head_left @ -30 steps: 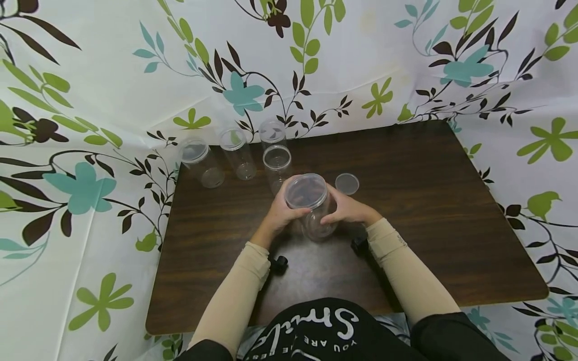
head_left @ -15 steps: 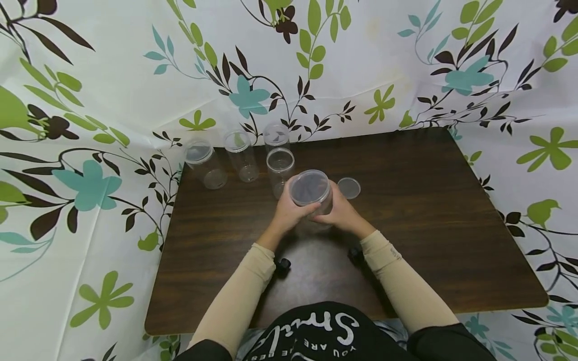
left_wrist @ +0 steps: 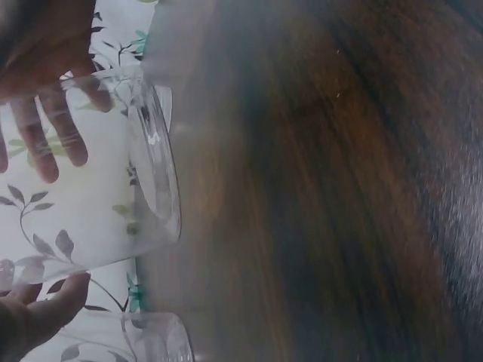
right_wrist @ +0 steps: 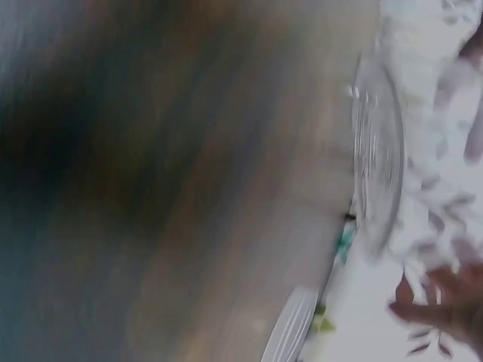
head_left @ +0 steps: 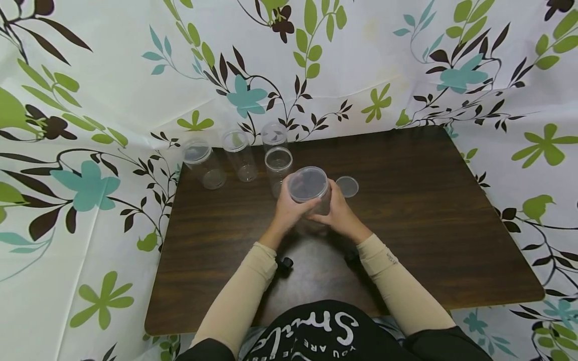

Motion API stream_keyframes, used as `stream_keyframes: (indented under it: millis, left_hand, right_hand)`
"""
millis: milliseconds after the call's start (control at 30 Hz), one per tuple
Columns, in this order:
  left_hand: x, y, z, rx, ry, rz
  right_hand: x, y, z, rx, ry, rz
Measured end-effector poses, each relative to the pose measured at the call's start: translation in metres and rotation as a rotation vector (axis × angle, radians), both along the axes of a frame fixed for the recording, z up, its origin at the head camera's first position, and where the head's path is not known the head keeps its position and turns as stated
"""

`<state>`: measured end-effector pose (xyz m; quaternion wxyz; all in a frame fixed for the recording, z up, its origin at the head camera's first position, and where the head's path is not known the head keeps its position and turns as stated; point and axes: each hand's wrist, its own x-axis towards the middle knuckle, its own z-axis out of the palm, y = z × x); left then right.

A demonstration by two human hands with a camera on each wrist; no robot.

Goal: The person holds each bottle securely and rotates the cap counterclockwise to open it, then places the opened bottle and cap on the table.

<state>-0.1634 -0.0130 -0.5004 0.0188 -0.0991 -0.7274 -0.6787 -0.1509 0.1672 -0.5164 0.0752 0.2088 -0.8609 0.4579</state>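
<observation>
Lidded clear jar (head_left: 309, 193) gripped between both sets of fingers, left hand (head_left: 287, 208) and right hand (head_left: 336, 213) curled round its sides, above the table (head_left: 429, 210). Beyond the fingertips, one open jar (head_left: 277, 168); just right, a loose lid (head_left: 347, 186). Farther left, three capped jars (head_left: 237, 153). Probably one jar left to close.
</observation>
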Motion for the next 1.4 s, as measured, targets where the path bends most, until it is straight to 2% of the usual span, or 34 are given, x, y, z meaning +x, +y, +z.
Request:
stream_keyframes:
  millis: [167,333,433,533,667,833,933,1033,1200,1267,1300,1400]
  left_hand:
    - [-0.001,-0.007,0.0,-0.016,-0.007,-0.041]
    - [-0.002,-0.011,0.003,0.045,-0.014,-0.17]
    - [-0.003,-0.013,0.004,0.051,-0.007,-0.22]
    - [-0.004,-0.014,0.004,0.048,-0.007,-0.241]
    - [-0.005,-0.015,0.003,0.052,-0.013,-0.261]
    - [-0.005,-0.016,0.002,0.09,-0.009,-0.26]
    - [-0.004,-0.015,0.002,0.078,-0.013,-0.232]
    - [-0.002,-0.014,0.002,0.035,-0.027,-0.179]
    - [0.0,-0.01,0.001,-0.01,-0.019,-0.083]
    - [0.0,-0.008,0.001,-0.008,0.001,-0.06]
    - [0.001,-0.007,0.006,-0.003,0.006,-0.061]
    - [0.001,-0.005,0.005,-0.002,0.027,-0.053]
  right_hand:
    - [-0.012,0.03,0.003,-0.127,-0.212,0.194]
    - [-0.028,0.052,0.005,-0.27,-0.407,0.39]
    - [-0.034,0.055,0.005,-0.298,-0.5,0.49]
    - [-0.036,0.054,0.004,-0.285,-0.559,0.529]
    - [-0.036,0.049,0.004,-0.253,-0.559,0.524]
    - [-0.033,0.04,0.005,-0.26,-0.489,0.482]
    - [-0.03,0.034,0.002,-0.26,-0.447,0.414]
    - [-0.022,0.024,-0.001,-0.227,-0.397,0.292]
    - [-0.006,-0.001,-0.006,-0.147,-0.307,0.042]
    - [-0.001,-0.011,-0.007,-0.119,-0.253,-0.053]
    - [0.001,-0.015,-0.008,-0.114,-0.218,-0.091]
    - [0.006,-0.024,-0.007,-0.079,-0.108,-0.196]
